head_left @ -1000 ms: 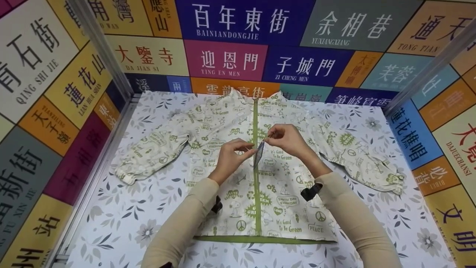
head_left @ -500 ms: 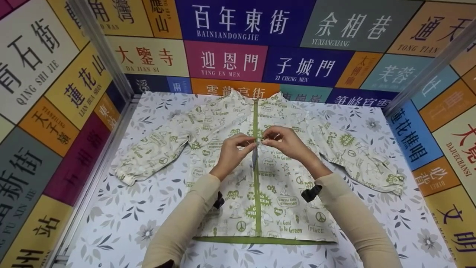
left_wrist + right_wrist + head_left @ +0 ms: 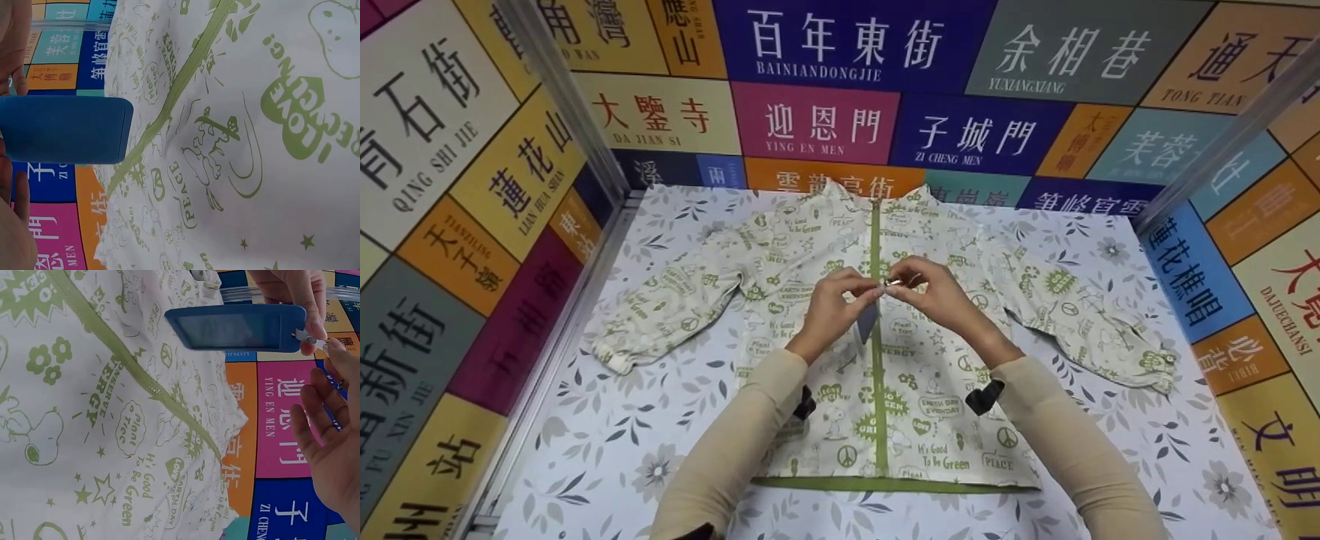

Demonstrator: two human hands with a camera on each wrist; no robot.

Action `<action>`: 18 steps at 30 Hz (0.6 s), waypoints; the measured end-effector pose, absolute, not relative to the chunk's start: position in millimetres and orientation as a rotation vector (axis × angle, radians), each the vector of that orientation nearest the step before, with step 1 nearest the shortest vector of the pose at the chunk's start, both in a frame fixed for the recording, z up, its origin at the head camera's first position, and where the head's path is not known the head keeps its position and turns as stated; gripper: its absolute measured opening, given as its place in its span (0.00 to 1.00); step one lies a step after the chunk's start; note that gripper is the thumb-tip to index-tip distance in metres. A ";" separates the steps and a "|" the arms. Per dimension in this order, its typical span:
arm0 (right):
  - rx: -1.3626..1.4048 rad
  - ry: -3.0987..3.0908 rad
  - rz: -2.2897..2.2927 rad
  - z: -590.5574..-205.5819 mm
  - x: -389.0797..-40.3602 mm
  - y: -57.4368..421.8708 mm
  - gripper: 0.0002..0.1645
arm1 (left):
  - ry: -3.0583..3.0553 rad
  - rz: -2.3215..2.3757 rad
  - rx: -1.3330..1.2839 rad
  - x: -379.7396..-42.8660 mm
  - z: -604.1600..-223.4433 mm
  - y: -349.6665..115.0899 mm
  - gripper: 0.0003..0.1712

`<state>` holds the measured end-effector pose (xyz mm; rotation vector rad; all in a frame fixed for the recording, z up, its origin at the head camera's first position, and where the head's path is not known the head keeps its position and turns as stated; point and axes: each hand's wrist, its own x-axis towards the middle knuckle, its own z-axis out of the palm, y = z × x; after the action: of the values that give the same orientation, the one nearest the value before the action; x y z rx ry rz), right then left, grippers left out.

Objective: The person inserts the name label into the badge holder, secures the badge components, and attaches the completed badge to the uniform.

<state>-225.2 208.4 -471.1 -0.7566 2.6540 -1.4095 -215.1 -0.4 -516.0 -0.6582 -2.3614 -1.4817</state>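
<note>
A blue badge holder with a clear window hangs from a short pale strap with a metal snap. In the head view the badge holder shows partly behind my left fingers. My left hand pinches the strap beside the holder's top. Fingertips of my right hand pinch the strap's other end, right beside the left fingertips. In the left wrist view the holder's plain blue back stands between the two hands. Below the hands lies a white jacket with green prints and a green zip running down its front.
The jacket's sleeves spread to both sides on a table covered with a leaf and flower pattern. Walls with colourful street-name panels enclose the back and sides. Dark wrist cameras sit at both cuffs.
My right hand has come slightly down, and both hands' fingertips have drawn together at the strap. The badge holder has turned and swung left, beneath the left fingers. The jacket has stayed put.
</note>
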 end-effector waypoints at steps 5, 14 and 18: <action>-0.767 2.646 -1.416 -472.0 -224.0 209.1 0.13 | -2.374 -1.448 -0.654 -213.9 -515.2 -0.5 0.15; -0.822 2.690 -1.337 -469.2 -224.7 213.7 0.12 | -2.345 -1.487 -0.649 -215.2 -518.5 0.4 0.14; -0.840 2.734 -1.336 -470.3 -224.4 212.4 0.13 | -2.347 -1.460 -0.664 -215.3 -518.7 0.2 0.13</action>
<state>-224.4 212.4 -470.3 -0.8401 2.7343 -1.3363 -215.3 0.2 -518.7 -0.6639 -2.3469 -1.4601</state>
